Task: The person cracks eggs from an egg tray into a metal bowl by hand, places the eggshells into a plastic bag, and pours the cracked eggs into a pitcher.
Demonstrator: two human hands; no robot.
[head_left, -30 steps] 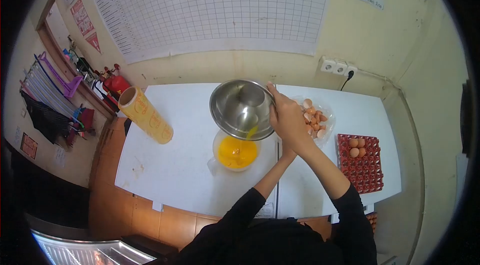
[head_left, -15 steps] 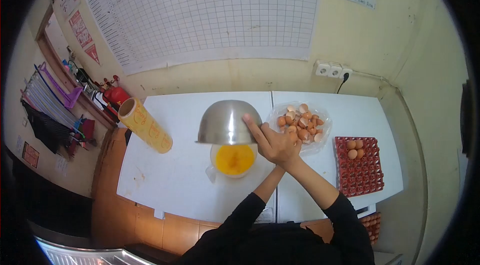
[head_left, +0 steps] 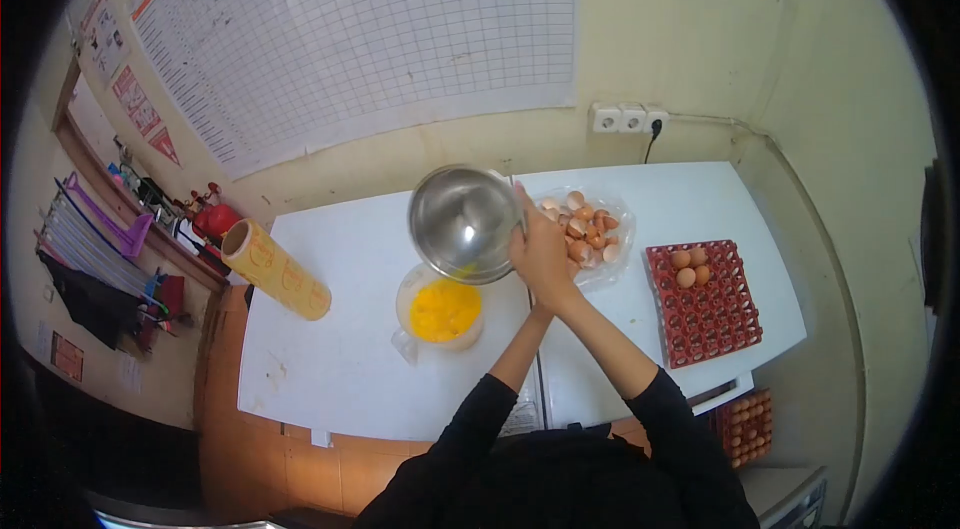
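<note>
A steel mixing bowl [head_left: 465, 219] is held up at its right rim by my right hand [head_left: 545, 254], thumb in front and fingers around the edge. The bowl tilts so its shiny inside faces me, with a little yellow residue near the lower rim. Just below it stands a translucent plastic jug [head_left: 403, 301] with its handle toward the lower left, containing yellow beaten-looking egg [head_left: 443, 311]. My left forearm crosses beneath my right wrist. My left hand [head_left: 545, 313] is almost wholly hidden there, so its fingers do not show.
Cracked eggshells [head_left: 585, 229] lie on a clear plastic bag behind my right hand. To the right is a red egg tray [head_left: 705, 319] with several whole eggs. A large cling film roll [head_left: 278, 271] stands at left on the white table [head_left: 320, 369]. More eggs [head_left: 748, 424] sit lower right.
The bowl has turned from showing its outside to showing its inside, lifting slightly clear of the jug. My view has shifted a little.
</note>
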